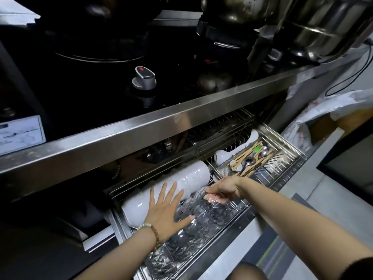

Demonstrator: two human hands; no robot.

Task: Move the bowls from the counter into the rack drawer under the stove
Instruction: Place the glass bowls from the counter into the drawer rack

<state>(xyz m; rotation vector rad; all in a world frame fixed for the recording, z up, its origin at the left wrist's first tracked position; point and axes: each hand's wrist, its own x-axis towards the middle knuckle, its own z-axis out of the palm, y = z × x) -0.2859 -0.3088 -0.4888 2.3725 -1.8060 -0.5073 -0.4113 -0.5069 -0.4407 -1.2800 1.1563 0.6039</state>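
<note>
The steel rack drawer (228, 229) stands pulled out below the stove. A row of white bowls (181, 184) lies on edge along its back. In front of it runs a row of clear cut-glass bowls (193, 237), also on edge. My left hand (165, 211) lies flat with fingers spread, resting across the white bowls and the glass row. My right hand (220, 191) pinches the rim of a clear glass bowl (214, 207) at the right end of the glass row.
A cutlery tray (250, 158) with chopsticks and spoons sits at the drawer's right end, beside a white ladle (224, 156). Above, the steel counter edge (161, 126) overhangs the drawer. A stove knob (144, 77) and steel pots (323, 27) are on top.
</note>
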